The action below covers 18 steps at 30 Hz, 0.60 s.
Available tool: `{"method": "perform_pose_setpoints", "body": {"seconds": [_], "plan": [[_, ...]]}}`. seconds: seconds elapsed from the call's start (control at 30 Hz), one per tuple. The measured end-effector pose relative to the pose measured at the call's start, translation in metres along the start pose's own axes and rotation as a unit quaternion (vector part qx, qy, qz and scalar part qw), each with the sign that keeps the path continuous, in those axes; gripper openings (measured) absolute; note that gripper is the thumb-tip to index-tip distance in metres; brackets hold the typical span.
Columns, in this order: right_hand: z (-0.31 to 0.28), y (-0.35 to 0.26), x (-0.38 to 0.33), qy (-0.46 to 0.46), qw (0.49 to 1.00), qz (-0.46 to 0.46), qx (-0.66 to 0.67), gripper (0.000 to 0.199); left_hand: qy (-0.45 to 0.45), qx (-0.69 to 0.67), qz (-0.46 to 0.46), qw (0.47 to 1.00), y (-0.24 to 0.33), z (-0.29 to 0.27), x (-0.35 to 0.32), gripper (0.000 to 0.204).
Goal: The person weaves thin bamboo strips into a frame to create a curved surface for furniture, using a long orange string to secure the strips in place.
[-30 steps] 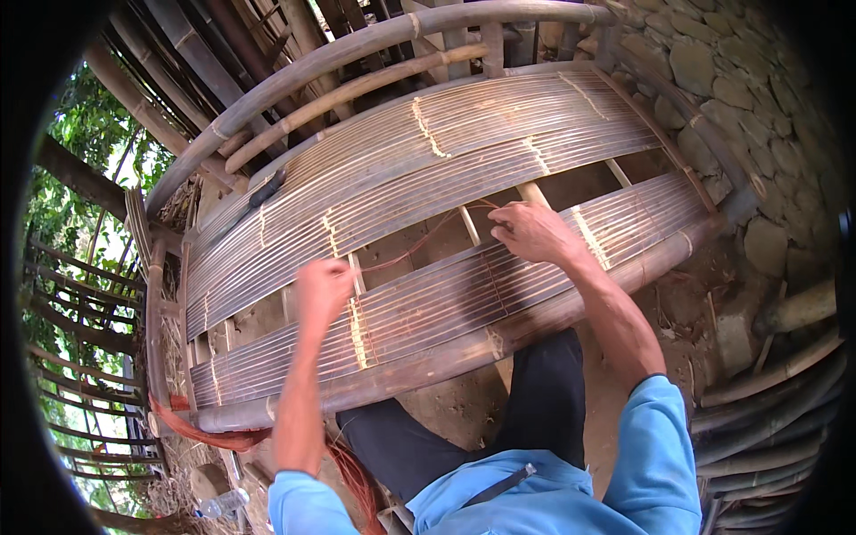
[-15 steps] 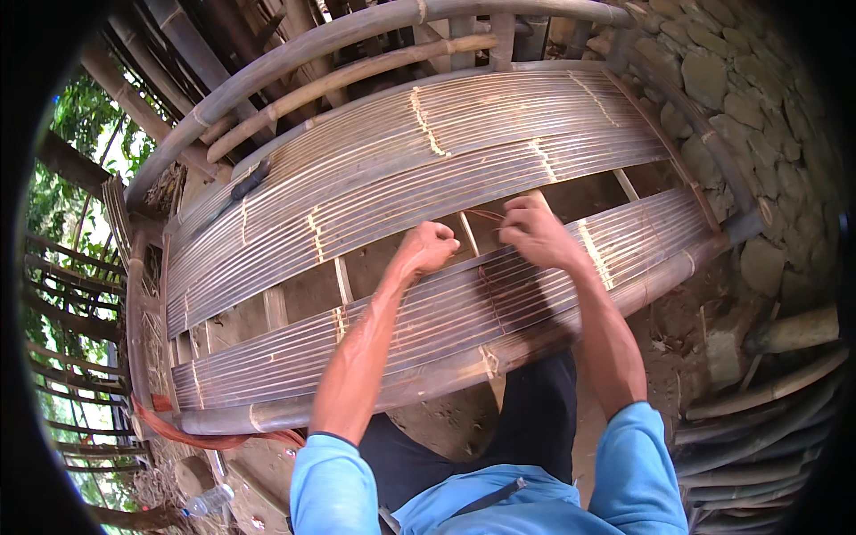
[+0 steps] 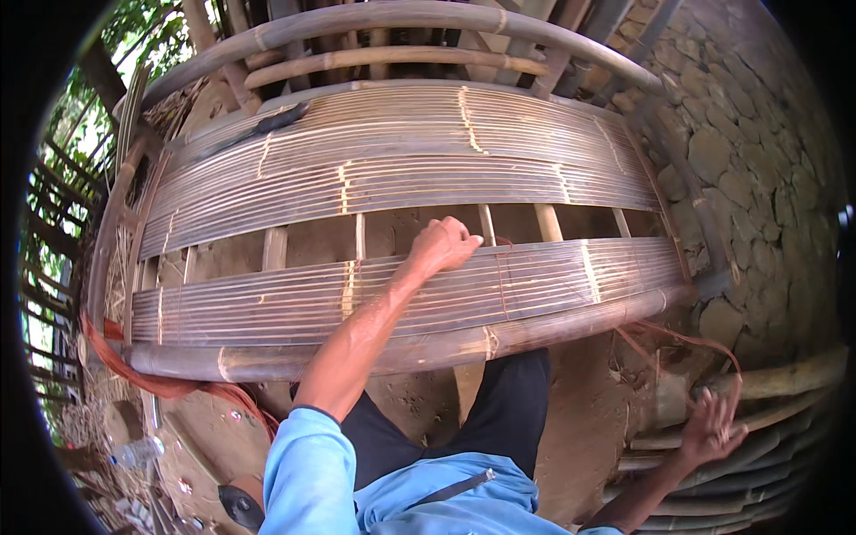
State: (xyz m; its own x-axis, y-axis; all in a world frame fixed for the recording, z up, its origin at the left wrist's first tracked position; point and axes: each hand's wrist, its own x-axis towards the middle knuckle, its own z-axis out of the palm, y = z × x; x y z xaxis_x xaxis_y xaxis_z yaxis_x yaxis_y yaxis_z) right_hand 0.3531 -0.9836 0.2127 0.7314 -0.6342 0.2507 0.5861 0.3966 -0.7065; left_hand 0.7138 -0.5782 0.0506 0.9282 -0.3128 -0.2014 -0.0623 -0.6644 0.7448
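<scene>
A curved panel of thin bamboo slats (image 3: pixel 401 174) lies across a frame in front of me. A gap with upright ribs (image 3: pixel 361 236) splits it from a nearer band of slats (image 3: pixel 553 281). My left hand (image 3: pixel 443 245) is closed in a fist at the top edge of that nearer band, beside a thin reddish cord (image 3: pixel 505 242). I cannot see anything inside the fist. My right hand (image 3: pixel 713 426) is off the panel, low at the right, with fingers spread and empty, over stacked bamboo poles (image 3: pixel 767 446).
A thick bamboo pole (image 3: pixel 428 349) forms the near edge of the frame. A dark tool (image 3: pixel 276 119) lies on the far slats. Red cord (image 3: pixel 169 385) trails at the left and more red cord (image 3: pixel 678 337) at the right. A stone wall (image 3: pixel 758 178) stands at the right. A plastic bottle (image 3: pixel 135 453) lies on the ground.
My right hand has left the slats and swung down to the lower right, opening. My left hand has moved right along the gap and stays closed.
</scene>
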Motion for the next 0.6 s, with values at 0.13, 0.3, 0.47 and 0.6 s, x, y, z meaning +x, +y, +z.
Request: {"method": "perform_pose_setpoints", "body": {"seconds": [0.13,0.3,0.47,0.6], "plan": [[-0.034,-0.094,-0.021,-0.24,0.968,-0.046,0.051,0.029,0.017,0.012,-0.008,1.0,0.01,0.011,-0.018,0.043],[-0.089,-0.114,-0.039,0.154,0.902,-0.067,-0.399,0.033,0.026,0.012,0.007,1.0,0.009,0.016,-0.019,0.045],[-0.233,-0.092,-0.052,-0.009,0.492,0.304,-0.816,0.029,-0.001,-0.01,0.001,1.0,0.023,0.028,-0.001,0.05],[-0.056,0.087,-0.003,-0.169,0.571,0.064,-0.801,0.034,-0.012,0.018,-0.048,0.999,0.013,0.018,-0.005,0.051]]}}
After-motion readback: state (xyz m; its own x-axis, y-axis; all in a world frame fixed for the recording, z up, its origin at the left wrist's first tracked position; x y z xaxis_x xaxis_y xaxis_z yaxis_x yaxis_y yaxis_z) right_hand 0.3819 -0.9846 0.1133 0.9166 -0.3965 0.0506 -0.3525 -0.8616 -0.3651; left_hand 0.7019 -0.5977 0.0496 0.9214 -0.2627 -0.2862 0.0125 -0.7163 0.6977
